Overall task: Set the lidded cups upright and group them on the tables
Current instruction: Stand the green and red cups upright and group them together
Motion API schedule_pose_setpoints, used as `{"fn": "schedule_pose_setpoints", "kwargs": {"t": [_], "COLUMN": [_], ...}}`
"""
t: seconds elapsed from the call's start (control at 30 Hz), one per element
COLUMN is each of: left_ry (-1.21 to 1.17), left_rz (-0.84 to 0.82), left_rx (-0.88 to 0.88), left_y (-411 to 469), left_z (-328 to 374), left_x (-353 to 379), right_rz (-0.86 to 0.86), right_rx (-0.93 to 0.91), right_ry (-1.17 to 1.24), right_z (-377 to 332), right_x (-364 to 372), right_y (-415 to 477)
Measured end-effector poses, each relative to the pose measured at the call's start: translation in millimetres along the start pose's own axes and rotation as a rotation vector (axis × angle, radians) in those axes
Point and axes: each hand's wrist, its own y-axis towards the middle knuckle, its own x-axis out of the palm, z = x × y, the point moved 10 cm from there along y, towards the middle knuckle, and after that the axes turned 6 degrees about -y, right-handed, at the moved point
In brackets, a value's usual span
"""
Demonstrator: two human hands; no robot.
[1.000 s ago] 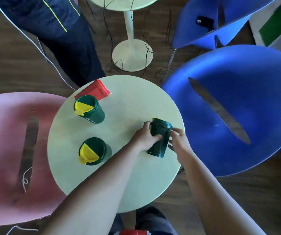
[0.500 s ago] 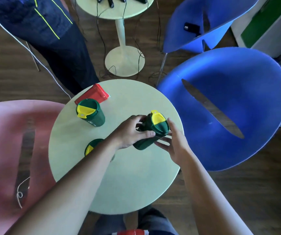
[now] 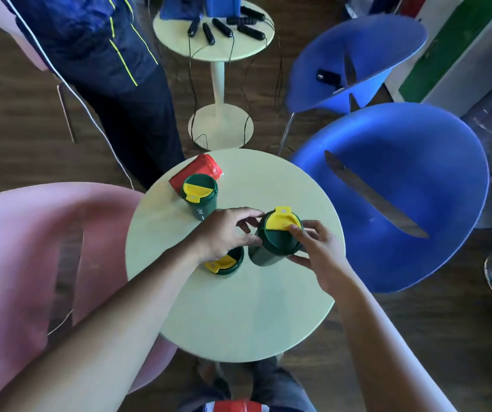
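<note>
Three dark green cups with yellow lids are on the round pale table (image 3: 253, 316). One cup (image 3: 200, 195) stands upright at the far left, beside a red pouch (image 3: 196, 171). A second cup (image 3: 225, 264) stands upright in the middle, partly hidden under my left wrist. The third cup (image 3: 277, 243) is almost upright, base on or just above the table, right next to the second one. My left hand (image 3: 227, 233) pinches its left side. My right hand (image 3: 313, 248) grips its lid rim, with the index finger on the yellow flap.
A pink chair (image 3: 16, 248) sits against the table's left edge and a blue chair (image 3: 402, 188) against its right. A person in dark blue (image 3: 114, 69) stands beyond the table. Further back, a second small table (image 3: 215, 46) carries black devices with cables, and another blue chair (image 3: 357, 55) stands right of it.
The third cup was lying on its side near the right edge. Both hands lifted it, turned it lid up and brought it left, next to the middle cup.
</note>
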Motion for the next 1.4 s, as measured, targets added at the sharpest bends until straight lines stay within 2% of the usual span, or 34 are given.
{"fn": "schedule_pose_setpoints", "kwargs": {"t": [0.17,0.43,0.63,0.77,1.0,1.23,1.4], "left_ry": [0.154,0.428,0.539,0.527,0.447,0.351,0.335], "left_rz": [-0.160,-0.312,-0.176,-0.125,-0.065,-0.032,-0.037], "left_rx": [-0.035,-0.037,0.025,-0.012,-0.091,-0.111,-0.106], "left_y": [-6.4,2.1,-5.3,-16.3,-30.0,-37.5,-39.2], "left_z": [-8.6,-18.0,-25.9,-44.1,-63.6,-67.3,-68.4], "left_x": [8.1,33.4,23.1,12.2,5.9,5.0,5.4], "right_rz": [0.031,0.245,0.327,0.373,0.293,0.251,0.245], "right_rx": [0.062,0.081,0.111,0.171,0.308,0.143,0.145], "right_ry": [0.010,0.031,-0.048,-0.057,-0.058,-0.038,0.019], "right_z": [19.9,52.8,76.8,85.2,88.1,71.5,74.7], "right_x": [14.7,14.0,22.8,25.8,30.5,31.5,33.2], "right_y": [-14.6,-15.8,-6.8,-8.6,-11.0,-3.2,-5.0]}}
